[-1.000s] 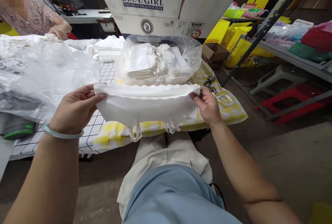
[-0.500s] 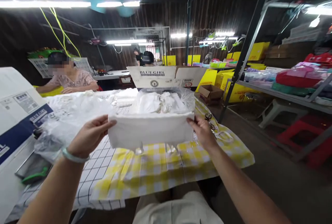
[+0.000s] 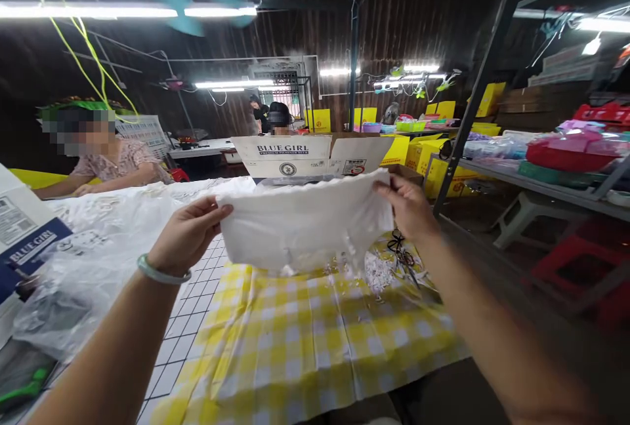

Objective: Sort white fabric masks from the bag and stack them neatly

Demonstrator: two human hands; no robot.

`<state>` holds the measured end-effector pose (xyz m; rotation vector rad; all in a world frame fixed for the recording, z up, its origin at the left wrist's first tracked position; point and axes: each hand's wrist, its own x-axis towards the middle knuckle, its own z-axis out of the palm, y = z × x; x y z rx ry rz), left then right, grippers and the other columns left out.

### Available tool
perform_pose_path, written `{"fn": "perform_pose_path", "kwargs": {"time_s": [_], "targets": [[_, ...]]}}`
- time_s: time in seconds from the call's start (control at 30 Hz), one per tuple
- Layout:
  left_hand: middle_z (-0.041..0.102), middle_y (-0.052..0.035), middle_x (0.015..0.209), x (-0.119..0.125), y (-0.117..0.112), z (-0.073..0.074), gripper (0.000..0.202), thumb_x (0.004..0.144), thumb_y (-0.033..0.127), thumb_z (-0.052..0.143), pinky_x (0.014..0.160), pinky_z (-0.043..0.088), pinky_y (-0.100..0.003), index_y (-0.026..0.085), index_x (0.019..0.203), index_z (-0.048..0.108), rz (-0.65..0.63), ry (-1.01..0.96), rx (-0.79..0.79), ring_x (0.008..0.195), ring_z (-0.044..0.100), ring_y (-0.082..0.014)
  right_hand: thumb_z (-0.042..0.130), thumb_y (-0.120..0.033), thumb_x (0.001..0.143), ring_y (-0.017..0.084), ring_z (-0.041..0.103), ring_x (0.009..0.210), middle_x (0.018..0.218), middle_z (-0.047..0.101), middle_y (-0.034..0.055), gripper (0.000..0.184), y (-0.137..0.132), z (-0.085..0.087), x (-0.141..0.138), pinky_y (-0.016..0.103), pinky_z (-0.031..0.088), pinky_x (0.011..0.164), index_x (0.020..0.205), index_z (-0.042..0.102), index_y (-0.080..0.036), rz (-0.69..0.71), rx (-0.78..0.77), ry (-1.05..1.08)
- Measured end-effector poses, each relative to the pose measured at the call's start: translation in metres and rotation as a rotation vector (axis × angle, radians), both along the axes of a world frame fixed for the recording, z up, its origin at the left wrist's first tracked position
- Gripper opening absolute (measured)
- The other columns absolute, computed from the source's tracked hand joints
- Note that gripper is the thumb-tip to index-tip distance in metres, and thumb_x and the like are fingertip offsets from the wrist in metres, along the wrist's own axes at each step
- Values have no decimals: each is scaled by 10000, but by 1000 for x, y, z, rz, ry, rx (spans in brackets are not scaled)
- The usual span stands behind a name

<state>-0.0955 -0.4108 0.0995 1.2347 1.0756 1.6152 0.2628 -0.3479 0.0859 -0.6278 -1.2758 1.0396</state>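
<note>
A piece of white cloth hangs stretched between my two hands above the table. My left hand pinches its upper left corner between thumb and fingers. At the upper right corner, my right hand grips the cloth a little higher, so the top edge slopes up to the right. That edge looks slightly wavy, and the lower part is blurred. Beneath it lies a yellow-and-white checked tablecloth. Small white scraps and black-handled scissors rest on it near my right hand.
Clear plastic bags cover the table's left side, beside a printed carton. Another open carton stands behind the cloth. A person sits across at the left. To the right are a loaded metal shelf and plastic stools.
The white cloth has been raised, its right side more, and now hides the white pile behind it. Scraps beside the scissors have come into view. My view has shifted slightly.
</note>
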Motion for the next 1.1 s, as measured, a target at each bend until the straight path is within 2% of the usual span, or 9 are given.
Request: {"fn": "perform_pose_path", "kwargs": {"time_s": [0.1, 0.2, 0.37, 0.47, 0.53, 0.63, 0.77, 0.83, 1.1], "targets": [[660, 6, 725, 14, 39, 23, 206, 592, 225, 808, 653, 519, -192, 175, 744, 678, -42, 42, 88, 679, 580, -99, 766, -324, 653, 165, 652, 775, 822, 712, -10, 274, 23, 30, 13, 302, 510, 761, 876, 674, -196, -60, 105, -1], [633, 3, 696, 15, 87, 54, 166, 634, 188, 735, 663, 511, -215, 144, 779, 668, -14, 166, 115, 675, 570, -101, 760, -331, 655, 171, 658, 781, 827, 711, -4, 259, 35, 36, 11, 314, 524, 764, 861, 668, -202, -67, 99, -18], [552, 23, 672, 11, 188, 100, 194, 782, 139, 559, 692, 475, -244, 66, 948, 629, 194, 540, 106, 603, 483, -58, 700, -361, 695, 168, 641, 639, 778, 686, -5, 282, 53, -8, -34, 305, 544, 601, 915, 621, -203, -5, -73, -31], [525, 30, 660, 27, 260, 102, 285, 818, 142, 504, 711, 469, -256, 32, 1061, 605, 283, 888, 95, 612, 425, -66, 630, -345, 725, 154, 621, 598, 731, 658, -9, 221, 77, -50, -65, 268, 530, 543, 881, 594, -192, -99, -191, -90], [530, 24, 653, 48, 304, 86, 285, 808, 134, 496, 709, 456, -236, 20, 1036, 623, 273, 1137, 126, 628, 411, -79, 577, -301, 737, 144, 619, 598, 726, 646, -5, 171, 95, -80, -75, 236, 514, 521, 860, 584, -181, -188, -276, -187], [602, 6, 701, 87, 353, 36, 263, 769, 130, 517, 724, 451, -214, 73, 970, 678, 122, 1312, 181, 679, 490, -104, 523, -213, 736, 123, 604, 531, 738, 640, -3, 226, 117, -118, -72, 213, 484, 479, 951, 571, -163, -283, -407, -348], [710, -31, 929, 132, 387, -45, 314, 811, 205, 472, 811, 477, -235, 177, 1024, 701, -106, 1578, 176, 854, 631, -161, 528, -146, 733, 122, 577, 474, 626, 618, -22, 400, 128, -149, -54, 217, 461, 505, 1133, 544, -152, -348, -430, -603], [711, -47, 1027, 145, 401, -72, 349, 834, 210, 430, 864, 474, -256, 200, 1064, 693, -125, 1681, 137, 951, 642, -185, 540, -141, 736, 136, 588, 504, 608, 619, -15, 398, 127, -156, -47, 224, 451, 522, 1132, 571, -162, -373, -393, -709], [673, -156, 1119, 178, 459, -109, 377, 872, 244, 416, 911, 469, -343, 161, 1155, 650, -54, 1810, -33, 1055, 627, -261, 506, -151, 757, 187, 625, 585, 614, 640, 3, 348, 126, -171, -46, 255, 442, 531, 1079, 620, -216, -459, -232, -842]]}}
